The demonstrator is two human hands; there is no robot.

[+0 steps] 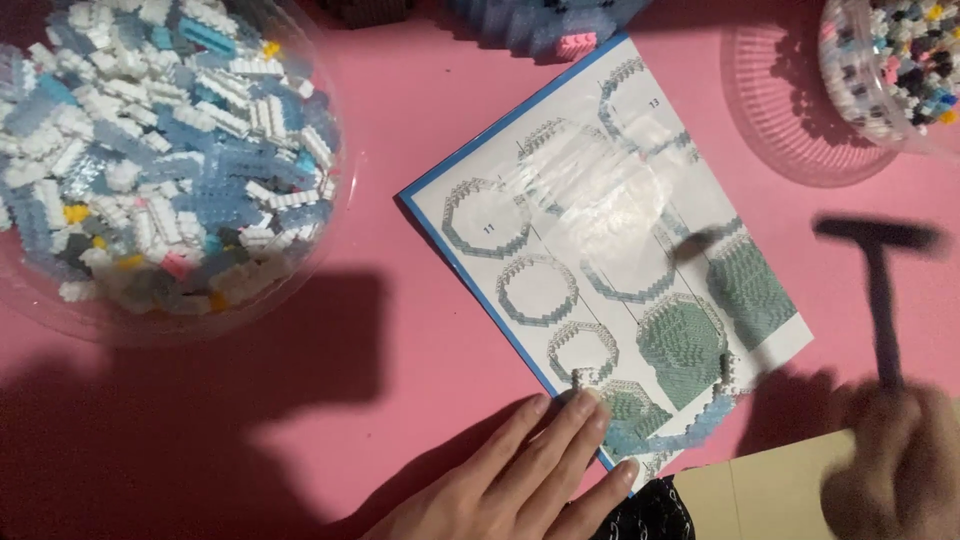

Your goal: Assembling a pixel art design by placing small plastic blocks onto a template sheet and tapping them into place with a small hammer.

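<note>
— What lay under the hands?

— A curved strip of small bricks (668, 425), pale blue with white ends, bent like part of a ring. It sat on the lower corner of the instruction sheet (560, 230), on top of the printed ring diagrams, near the bottom edge of the view.

— And the left hand?

— The left hand (520, 480) lay flat, fingers (575, 430) straight and pressed together, tips resting on the sheet's edge and touching the white end of the strip.

— The right?

— The right hand (895, 460) was blurred, closed in a fist round the handle of a small dark hammer (878, 270), whose head stood up over the pink table (420, 130), to the right of the sheet and well apart from the strip.

— What else was around?

— A clear round tub (150, 160) at upper left, heaped with white, pale blue and a few yellow and pink bricks. At upper right a second clear bowl (890, 60) of mixed dark and coloured bricks, with a clear lid (790, 110) just beside it. A tan cardboard piece (760, 495) lay at the bottom right — partly under the right hand.
</note>
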